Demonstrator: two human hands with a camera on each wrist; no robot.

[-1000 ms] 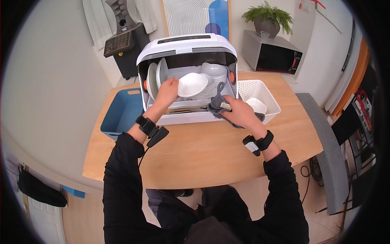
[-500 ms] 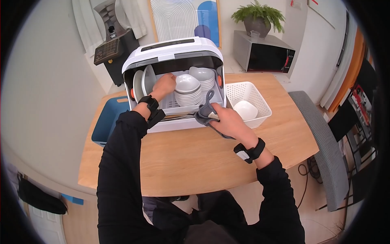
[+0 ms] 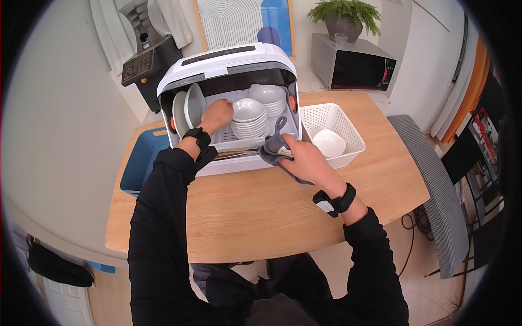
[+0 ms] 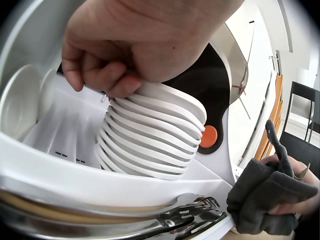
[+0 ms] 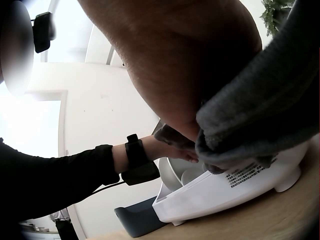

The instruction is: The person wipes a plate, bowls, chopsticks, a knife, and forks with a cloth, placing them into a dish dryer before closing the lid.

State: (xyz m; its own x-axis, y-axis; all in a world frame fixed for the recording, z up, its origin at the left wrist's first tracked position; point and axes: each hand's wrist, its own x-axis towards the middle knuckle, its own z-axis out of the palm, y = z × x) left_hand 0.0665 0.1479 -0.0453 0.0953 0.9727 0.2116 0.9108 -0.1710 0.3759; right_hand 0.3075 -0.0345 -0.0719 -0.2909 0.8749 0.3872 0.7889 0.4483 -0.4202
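The left hand [image 3: 218, 114] is inside the white dish cabinet [image 3: 228, 165], its curled fingers at the left rim of the top white bowl [image 3: 249, 108]. That bowl sits on a stack. In the left wrist view the fingertips [image 4: 131, 84] meet the rim of the top bowl [image 4: 170, 95]; the thumb is hidden. The right hand [image 3: 309, 162] grips a bunched grey cloth [image 3: 274, 148] at the cabinet's front edge, by the utensils [image 3: 236, 154]. Another bowl stack [image 3: 267, 95] stands behind on the right, and plates [image 3: 194, 106] stand upright on the left.
A white perforated basket [image 3: 350, 130] with a white bowl [image 3: 329, 143] stands right of the cabinet, a blue bin [image 3: 137, 163] left of it. Behind are a microwave [image 3: 356, 70] and a potted fern [image 3: 343, 27]. The wooden table's [image 3: 272, 217] front edge is near the person.
The bowl in the left hand has come down onto the front stack, and its tilt is less. The left hand has moved back and left. The right hand still holds the cloth.
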